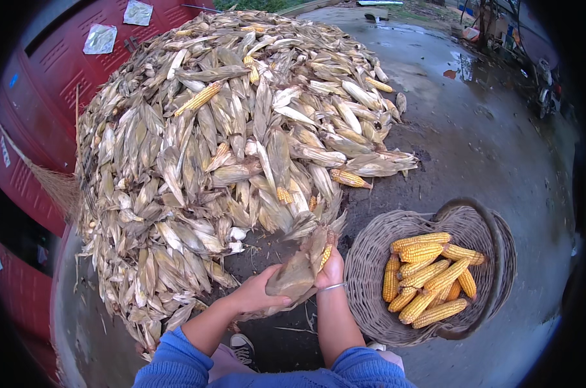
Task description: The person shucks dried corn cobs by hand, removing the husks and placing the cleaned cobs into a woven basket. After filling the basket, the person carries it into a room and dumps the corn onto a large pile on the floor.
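Note:
Between my two hands is a corn ear (326,257) with its dry husk (293,274) partly pulled away, so a strip of yellow kernels shows. My left hand (261,293) grips the loose brown husk from the left. On the other side, my right hand (333,271) holds the ear, its fingers partly hidden behind it. A wicker basket (366,271) with a thick arched handle stands just right of my right forearm. Inside it lie several bare yellow corn cobs (421,274). A large heap of corn in dry husks (215,169) spreads beyond my hands.
Red metal doors (55,72) border the heap on the left, with a straw broom (55,184) leaning there. Wet concrete ground (467,145) stretches to the right. A partly bare corn ear (349,178) lies at the heap's edge. My shoe (242,348) shows below my left arm.

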Motion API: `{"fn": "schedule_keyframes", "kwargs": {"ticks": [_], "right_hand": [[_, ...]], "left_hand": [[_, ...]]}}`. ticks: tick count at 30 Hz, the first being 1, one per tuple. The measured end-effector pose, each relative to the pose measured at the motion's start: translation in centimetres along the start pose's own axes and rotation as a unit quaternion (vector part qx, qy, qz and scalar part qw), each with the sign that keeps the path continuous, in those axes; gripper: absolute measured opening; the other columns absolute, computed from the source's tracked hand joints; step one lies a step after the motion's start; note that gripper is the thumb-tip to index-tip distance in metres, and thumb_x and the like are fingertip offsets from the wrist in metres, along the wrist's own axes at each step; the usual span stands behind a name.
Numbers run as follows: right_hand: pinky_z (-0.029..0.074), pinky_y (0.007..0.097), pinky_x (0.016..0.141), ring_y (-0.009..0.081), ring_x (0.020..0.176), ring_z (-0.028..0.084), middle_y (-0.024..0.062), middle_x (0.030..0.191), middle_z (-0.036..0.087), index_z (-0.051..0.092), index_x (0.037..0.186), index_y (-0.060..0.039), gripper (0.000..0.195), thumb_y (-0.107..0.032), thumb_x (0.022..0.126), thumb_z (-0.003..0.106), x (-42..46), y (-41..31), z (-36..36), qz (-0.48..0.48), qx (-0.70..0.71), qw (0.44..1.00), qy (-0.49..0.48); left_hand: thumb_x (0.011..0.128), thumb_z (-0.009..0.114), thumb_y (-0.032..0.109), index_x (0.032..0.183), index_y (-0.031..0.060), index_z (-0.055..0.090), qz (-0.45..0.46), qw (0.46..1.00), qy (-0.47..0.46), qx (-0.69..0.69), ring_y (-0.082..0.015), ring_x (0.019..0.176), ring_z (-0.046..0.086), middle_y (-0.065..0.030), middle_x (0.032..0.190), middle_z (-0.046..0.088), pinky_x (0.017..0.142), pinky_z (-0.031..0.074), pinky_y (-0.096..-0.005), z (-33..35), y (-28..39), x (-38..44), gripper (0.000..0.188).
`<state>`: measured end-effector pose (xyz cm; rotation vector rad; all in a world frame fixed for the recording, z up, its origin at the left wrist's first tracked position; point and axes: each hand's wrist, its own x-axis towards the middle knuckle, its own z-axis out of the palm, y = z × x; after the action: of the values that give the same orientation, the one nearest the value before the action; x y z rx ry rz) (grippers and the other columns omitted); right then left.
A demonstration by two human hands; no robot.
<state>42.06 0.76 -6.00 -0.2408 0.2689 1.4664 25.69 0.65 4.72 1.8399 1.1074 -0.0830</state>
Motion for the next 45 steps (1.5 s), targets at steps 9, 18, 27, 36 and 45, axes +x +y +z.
{"fn": "schedule_keyframes", "kwargs": {"ticks": [9,18,27,36,45], "right_hand": [[0.048,0.0336,0.064,0.0238,0.072,0.057,0.0137,0.084,0.057,0.052,0.096,0.0022,0.022,-0.013,0.082,0.045,0.2,1.1,0.0,0.019,-0.125,0.992,-0.004],[0.043,0.0323,0.077,0.0208,0.090,0.053,0.0105,0.102,0.054,0.046,0.107,0.0023,0.034,-0.023,0.084,0.048,-1.3,2.1,0.9,0.008,-0.164,0.986,0.032],[0.037,0.0348,0.088,0.0207,0.100,0.048,0.0102,0.110,0.049,0.041,0.114,-0.0005,0.038,-0.029,0.090,0.035,-2.3,-1.1,4.0,-0.065,-0.099,0.993,-0.023],[0.026,0.0313,0.095,0.0196,0.114,0.034,0.0105,0.123,0.035,0.023,0.126,-0.0010,0.066,-0.033,0.079,0.056,-3.5,0.2,5.3,-0.133,-0.311,0.934,-0.114],[0.043,0.0275,0.076,0.0150,0.090,0.050,0.0090,0.104,0.048,0.031,0.117,-0.0012,0.058,-0.005,0.069,0.064,-4.9,5.2,5.9,-0.085,-0.282,0.955,-0.041]], "left_hand": [[0.062,0.073,0.020,0.119,0.0002,0.036,0.078,0.977,0.104,-0.172,-0.0148,0.098,0.047,-0.0093,0.107,0.050,0.086,0.036,-0.0275,0.9,1.4,-0.3,0.071],[0.063,0.072,0.017,0.116,-0.0018,0.039,0.086,0.947,0.126,-0.283,-0.0135,0.095,0.047,-0.0080,0.105,0.050,0.085,0.036,-0.0272,0.7,2.4,0.5,0.065],[0.062,0.073,0.024,0.117,-0.0021,0.039,0.040,0.990,0.086,-0.101,-0.0139,0.095,0.048,-0.0089,0.106,0.051,0.086,0.036,-0.0267,0.6,-0.7,0.5,0.070],[0.065,0.068,0.013,0.116,-0.0018,0.038,0.059,0.946,0.185,-0.261,-0.0152,0.095,0.047,-0.0069,0.105,0.050,0.086,0.036,-0.0286,0.0,0.9,0.3,0.061],[0.066,0.070,0.026,0.119,-0.0013,0.035,0.006,0.988,0.128,-0.089,-0.0184,0.101,0.045,-0.0130,0.111,0.046,0.087,0.036,-0.0309,-0.5,-1.6,-1.0,0.069]]}}
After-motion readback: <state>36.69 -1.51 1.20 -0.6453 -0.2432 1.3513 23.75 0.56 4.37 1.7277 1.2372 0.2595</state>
